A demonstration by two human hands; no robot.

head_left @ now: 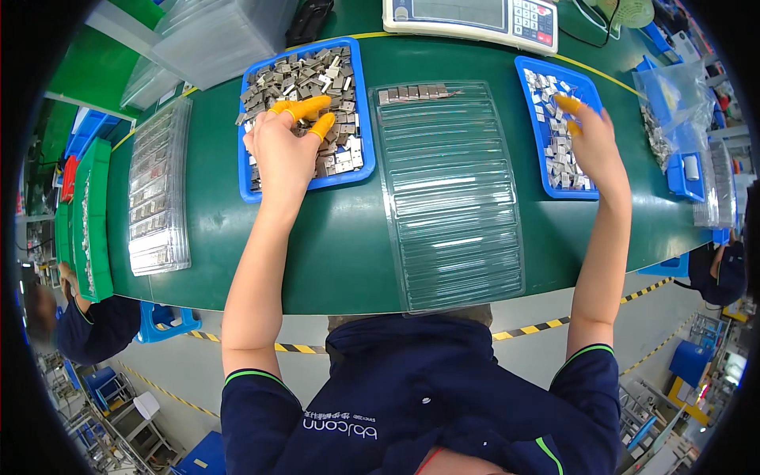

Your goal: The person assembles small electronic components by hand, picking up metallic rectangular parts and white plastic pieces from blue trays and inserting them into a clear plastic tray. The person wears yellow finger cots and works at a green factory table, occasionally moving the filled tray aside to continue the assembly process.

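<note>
My left hand (286, 146), with yellow finger cots on its fingertips, reaches into a blue tray (366, 119) heaped with small metal connector shells (305, 75). Its thumb and forefinger are apart, and I see nothing held between them. Over a second blue tray (541, 150) on the right is my right hand (594, 142), also wearing yellow finger cots. White and silver small parts (564, 170) fill that tray. The right thumb and forefinger stand apart just above them. Between the hands lies a clear ribbed plastic tray (451, 198); a short row of metal connectors (413, 93) occupies its far slot.
A filled clear tray (158, 190) lies at left, beside a green bin (93, 222). Clear plastic boxes (214, 39) are stacked behind. A digital scale (475, 20) stands at the far edge. At right are a plastic bag (673, 99) and a small blue box (685, 176). Other people sit on both sides.
</note>
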